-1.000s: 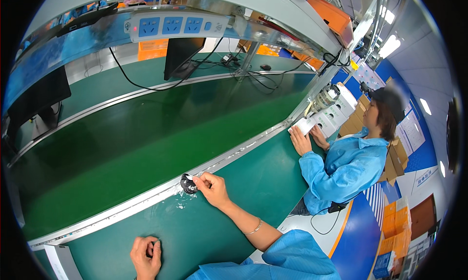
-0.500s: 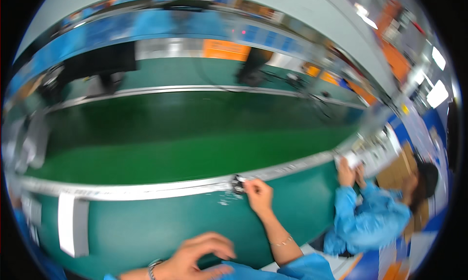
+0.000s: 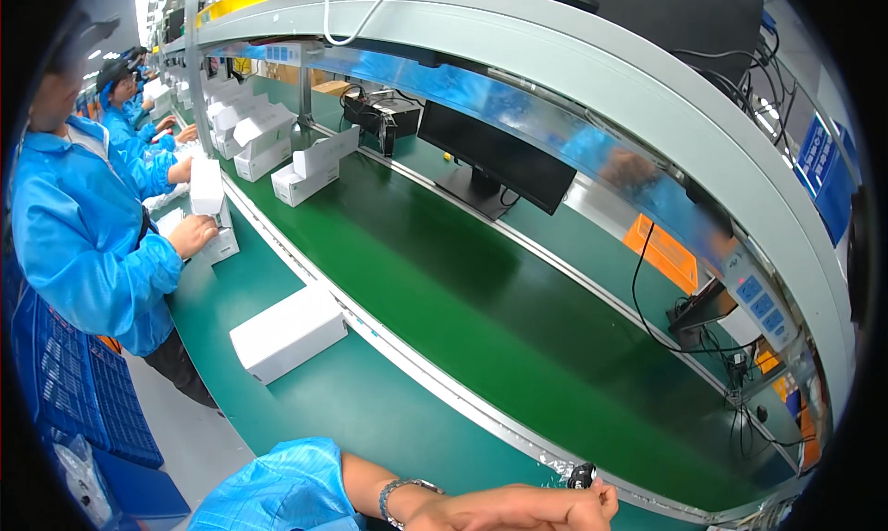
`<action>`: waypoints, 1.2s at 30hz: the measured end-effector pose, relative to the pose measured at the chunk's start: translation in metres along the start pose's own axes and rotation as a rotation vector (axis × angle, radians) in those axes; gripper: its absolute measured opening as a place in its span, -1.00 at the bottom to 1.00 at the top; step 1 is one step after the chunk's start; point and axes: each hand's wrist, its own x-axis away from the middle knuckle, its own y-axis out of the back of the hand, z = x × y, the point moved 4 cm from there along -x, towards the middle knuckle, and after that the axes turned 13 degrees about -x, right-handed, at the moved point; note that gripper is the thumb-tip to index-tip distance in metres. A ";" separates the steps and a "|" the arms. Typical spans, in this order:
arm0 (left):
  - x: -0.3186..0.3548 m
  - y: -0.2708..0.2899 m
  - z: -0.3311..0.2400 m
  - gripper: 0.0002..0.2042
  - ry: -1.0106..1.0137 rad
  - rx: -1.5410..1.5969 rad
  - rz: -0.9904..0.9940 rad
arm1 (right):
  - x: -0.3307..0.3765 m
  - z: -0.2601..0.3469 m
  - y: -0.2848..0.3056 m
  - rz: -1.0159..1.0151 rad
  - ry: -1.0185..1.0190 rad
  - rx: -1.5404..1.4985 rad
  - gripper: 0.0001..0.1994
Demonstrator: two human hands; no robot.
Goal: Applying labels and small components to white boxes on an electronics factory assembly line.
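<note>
A worker's bare left hand (image 3: 509,508), fingers bent (grip cannot be told; right hand indiscernible), lies beside a small, round, black object (image 3: 581,476) at the pale metal rail (image 3: 435,383); light, steady contact should serve best.

We are in a factory, at what looks like a packing line: a long green belt (image 3: 444,309) runs between metal rails beside a worktop (image 3: 305,415), white boxes (image 3: 289,334) lie along it, and co-workers (image 3: 83,230) in matching blue smocks form a row near blue crates (image 3: 120,401).
</note>
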 end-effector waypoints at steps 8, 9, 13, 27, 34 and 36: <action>-0.012 0.005 0.002 -0.60 -0.140 -0.052 0.021 | 0.006 0.012 0.004 0.014 0.021 -0.064 -0.80; -0.012 0.002 0.000 -0.59 -0.107 -0.019 0.001 | 0.006 0.006 0.007 0.005 -0.017 0.039 -0.83; 0.000 0.001 -0.003 -0.58 -0.016 -0.016 -0.013 | 0.005 0.038 -0.012 -0.046 0.016 0.068 -0.79; 0.000 0.013 0.007 -0.64 -0.099 -0.153 0.095 | 0.000 -0.016 0.003 -0.051 0.057 -0.094 -0.66; -0.016 0.010 -0.016 -0.75 -0.076 -0.596 0.002 | 0.000 0.040 -0.019 -0.096 0.033 0.024 -0.75; -0.010 -0.004 -0.007 -0.85 -0.360 -0.666 -0.188 | -0.004 0.052 -0.029 -0.086 0.014 0.063 -0.75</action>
